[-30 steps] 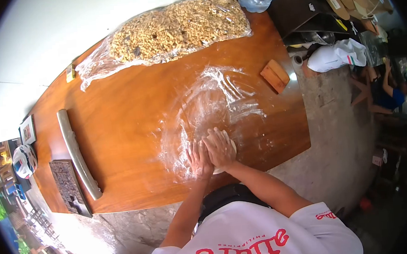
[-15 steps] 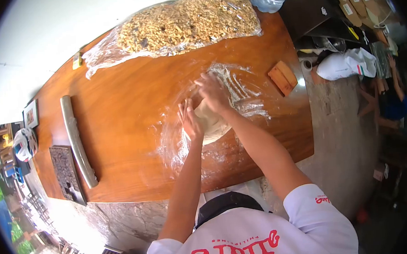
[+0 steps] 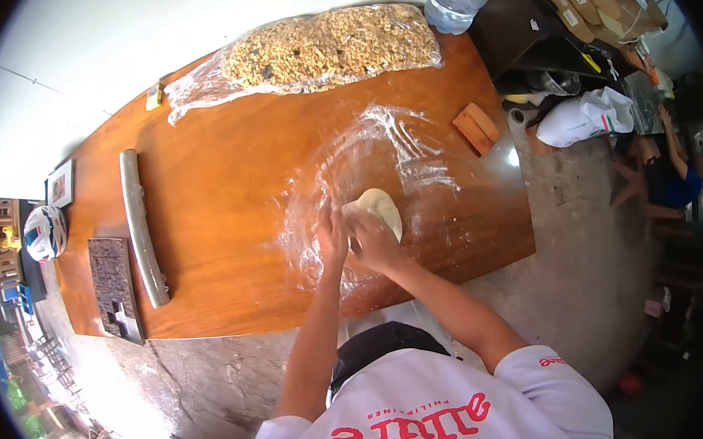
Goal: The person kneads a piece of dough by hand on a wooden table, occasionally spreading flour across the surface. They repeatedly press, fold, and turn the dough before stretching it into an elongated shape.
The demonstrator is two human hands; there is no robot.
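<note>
A pale, rounded piece of dough (image 3: 383,207) lies on the floured part of the wooden table (image 3: 226,204). My right hand (image 3: 374,238) covers its near left side, the fingers curled over it and pointing left. Just left of the dough, my left hand (image 3: 332,231) stands on its edge with the fingers stretched out and close together, nearly meeting the right fingertips. Part of the dough is hidden under my right hand. White flour (image 3: 398,129) is smeared in streaks around and beyond the dough.
A clear bag of crumbly golden pieces (image 3: 330,48) lies along the far edge, beside a plastic water bottle (image 3: 458,1). A long grey roll (image 3: 142,228) and a dark carved board (image 3: 113,279) are at left. A wooden block (image 3: 476,129) sits at right. Another person (image 3: 678,169) is far right.
Both hands have come closer to my body and nearer each other. The right hand has moved down from the dough's far side, uncovering its far right part. The view has shifted slightly.
</note>
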